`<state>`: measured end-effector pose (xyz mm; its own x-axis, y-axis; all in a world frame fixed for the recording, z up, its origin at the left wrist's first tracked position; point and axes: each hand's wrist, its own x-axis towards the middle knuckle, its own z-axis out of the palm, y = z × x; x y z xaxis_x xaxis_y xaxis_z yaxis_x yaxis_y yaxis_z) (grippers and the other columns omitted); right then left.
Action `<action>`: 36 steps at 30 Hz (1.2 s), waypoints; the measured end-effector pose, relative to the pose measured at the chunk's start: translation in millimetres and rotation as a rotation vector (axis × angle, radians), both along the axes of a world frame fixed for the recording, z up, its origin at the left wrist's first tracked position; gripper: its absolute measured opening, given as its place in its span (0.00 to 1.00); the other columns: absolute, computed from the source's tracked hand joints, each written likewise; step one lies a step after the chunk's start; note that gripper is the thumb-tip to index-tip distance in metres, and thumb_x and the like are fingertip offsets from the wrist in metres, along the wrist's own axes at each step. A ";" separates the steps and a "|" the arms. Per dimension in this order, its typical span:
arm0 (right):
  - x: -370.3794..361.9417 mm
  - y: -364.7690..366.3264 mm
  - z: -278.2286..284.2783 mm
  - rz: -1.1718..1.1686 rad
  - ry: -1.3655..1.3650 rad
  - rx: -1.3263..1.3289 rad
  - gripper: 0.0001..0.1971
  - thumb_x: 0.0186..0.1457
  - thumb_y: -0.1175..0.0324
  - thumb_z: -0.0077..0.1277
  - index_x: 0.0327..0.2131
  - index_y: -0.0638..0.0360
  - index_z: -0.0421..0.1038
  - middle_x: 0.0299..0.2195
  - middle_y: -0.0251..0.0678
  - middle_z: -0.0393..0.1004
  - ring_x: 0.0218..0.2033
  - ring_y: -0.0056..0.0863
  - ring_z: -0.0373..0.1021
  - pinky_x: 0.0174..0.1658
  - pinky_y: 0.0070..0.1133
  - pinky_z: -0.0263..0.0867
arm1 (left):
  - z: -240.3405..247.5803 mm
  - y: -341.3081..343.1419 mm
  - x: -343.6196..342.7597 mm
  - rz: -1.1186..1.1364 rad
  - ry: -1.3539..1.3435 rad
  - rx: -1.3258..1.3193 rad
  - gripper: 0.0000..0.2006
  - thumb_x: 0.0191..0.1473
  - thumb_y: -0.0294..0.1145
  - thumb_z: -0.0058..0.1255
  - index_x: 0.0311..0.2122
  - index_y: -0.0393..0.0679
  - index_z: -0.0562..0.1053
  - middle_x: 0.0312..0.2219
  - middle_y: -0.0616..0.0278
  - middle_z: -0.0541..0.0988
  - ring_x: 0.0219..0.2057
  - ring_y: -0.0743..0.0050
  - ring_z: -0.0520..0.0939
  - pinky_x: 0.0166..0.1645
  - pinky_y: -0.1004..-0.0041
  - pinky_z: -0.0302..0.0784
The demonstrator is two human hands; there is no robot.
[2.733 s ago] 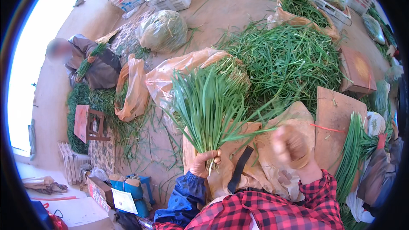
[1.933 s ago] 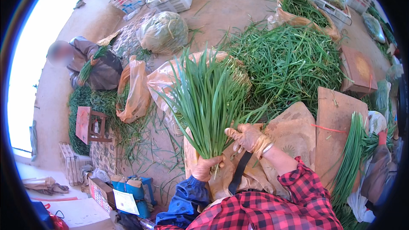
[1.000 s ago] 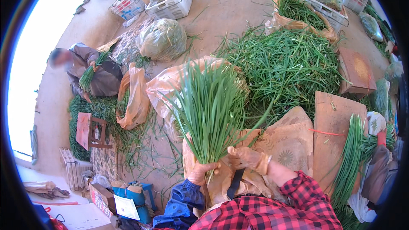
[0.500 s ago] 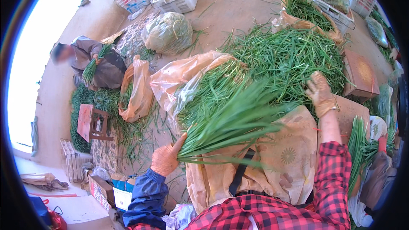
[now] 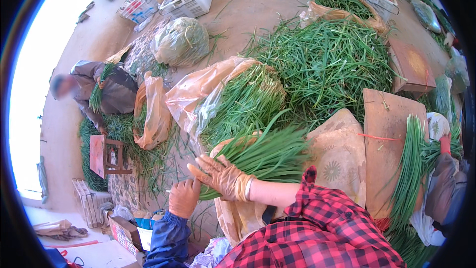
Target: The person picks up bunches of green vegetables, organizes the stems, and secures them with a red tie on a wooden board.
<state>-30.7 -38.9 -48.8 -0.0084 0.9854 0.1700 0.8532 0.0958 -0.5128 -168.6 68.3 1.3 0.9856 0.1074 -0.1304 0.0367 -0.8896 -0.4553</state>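
A bunch of garlic chives (image 5: 270, 154), long flat green leaves, lies slantwise over my lap with its tips to the right. My left hand (image 5: 183, 198), in a tan glove, is closed around its stalk end at the left. My right hand (image 5: 224, 176), gloved too, lies across the bunch just above the stalk end, fingers stretched toward the left hand. Part of the bunch is hidden under the right hand. A stained tan apron cloth (image 5: 342, 168) covers my lap beneath the leaves.
A large heap of loose chives (image 5: 332, 64) spreads ahead, beside an open orange plastic bag (image 5: 213, 82) of chives. To the right are a wooden board (image 5: 391, 168) with more chives and a small wooden stool (image 5: 411, 64). At left a co-worker (image 5: 116, 87) holds a bunch.
My right hand has come from over the heap at right down to the bunch near my left hand. The bunch has swung lower. The co-worker's arm now reaches down toward the floor pile.
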 end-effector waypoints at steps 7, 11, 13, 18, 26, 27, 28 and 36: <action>28.7 9.6 -15.9 0.219 0.015 -0.188 0.55 0.25 0.56 0.60 0.57 0.49 0.35 0.52 0.45 0.51 0.56 0.42 0.45 0.52 0.39 0.45 | -8.9 9.6 -28.4 -0.011 -0.116 -0.091 0.22 0.40 0.28 0.41 0.45 0.44 0.64 0.20 0.68 0.67 0.21 0.74 0.70 0.26 0.73 0.64; 36.9 11.4 -12.2 0.157 0.137 -0.223 0.31 0.38 0.65 0.50 0.48 0.59 0.50 0.31 0.46 0.66 0.38 0.35 0.65 0.32 0.23 0.62 | -0.7 19.4 -19.5 0.009 -0.185 -0.137 0.23 0.40 0.26 0.41 0.47 0.44 0.63 0.24 0.65 0.70 0.23 0.67 0.70 0.29 0.69 0.64; 41.2 9.9 9.7 0.124 -0.092 -0.049 0.19 0.43 0.72 0.41 0.42 0.65 0.53 0.24 0.43 0.66 0.27 0.35 0.68 0.24 0.21 0.62 | 14.2 20.9 -4.6 -0.052 -0.241 -0.159 0.24 0.40 0.26 0.41 0.47 0.44 0.63 0.24 0.64 0.70 0.24 0.66 0.70 0.30 0.68 0.64; 65.7 -110.6 67.0 -0.395 -0.103 0.076 0.23 0.47 0.72 0.35 0.46 0.75 0.47 0.14 0.42 0.65 0.16 0.35 0.67 0.17 0.29 0.63 | 41.3 -11.0 100.2 -0.460 -0.602 -0.354 0.22 0.39 0.24 0.43 0.45 0.44 0.66 0.26 0.63 0.71 0.26 0.64 0.71 0.34 0.66 0.64; 58.1 -343.6 160.8 -1.706 -0.008 -0.477 0.38 0.35 0.63 0.54 0.52 0.57 0.47 0.36 0.49 0.69 0.36 0.45 0.67 0.38 0.30 0.63 | 23.9 -97.5 257.0 -0.516 -0.493 -1.102 0.19 0.42 0.23 0.47 0.43 0.48 0.67 0.20 0.59 0.71 0.20 0.64 0.72 0.24 0.69 0.68; 55.7 -361.1 156.2 -1.740 -0.004 -0.480 0.38 0.35 0.63 0.54 0.52 0.57 0.47 0.36 0.49 0.69 0.36 0.45 0.67 0.38 0.30 0.63 | 19.4 -124.8 264.1 -0.594 -0.382 -1.094 0.18 0.42 0.24 0.47 0.43 0.48 0.67 0.20 0.58 0.71 0.20 0.63 0.72 0.24 0.67 0.68; 57.1 -379.5 144.4 -1.836 -0.047 -0.445 0.40 0.35 0.64 0.54 0.52 0.59 0.45 0.36 0.50 0.68 0.36 0.45 0.67 0.39 0.31 0.63 | 12.7 -147.6 271.9 -0.611 -0.264 -1.084 0.18 0.43 0.26 0.46 0.43 0.49 0.66 0.21 0.57 0.71 0.22 0.62 0.73 0.27 0.68 0.69; 146.9 -390.5 23.0 -2.004 0.232 -0.607 0.49 0.33 0.59 0.56 0.54 0.66 0.36 0.40 0.50 0.64 0.41 0.44 0.63 0.43 0.30 0.60 | -5.2 -307.0 300.7 -0.731 0.327 -1.053 0.27 0.45 0.31 0.44 0.53 0.53 0.55 0.22 0.53 0.72 0.23 0.54 0.74 0.29 0.63 0.69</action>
<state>116.2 -429.4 -25.7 0.8482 -0.4631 -0.2571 -0.5162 -0.8315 -0.2054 132.0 -238.7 -3.9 0.6804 -0.7300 -0.0653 -0.5779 -0.5891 0.5648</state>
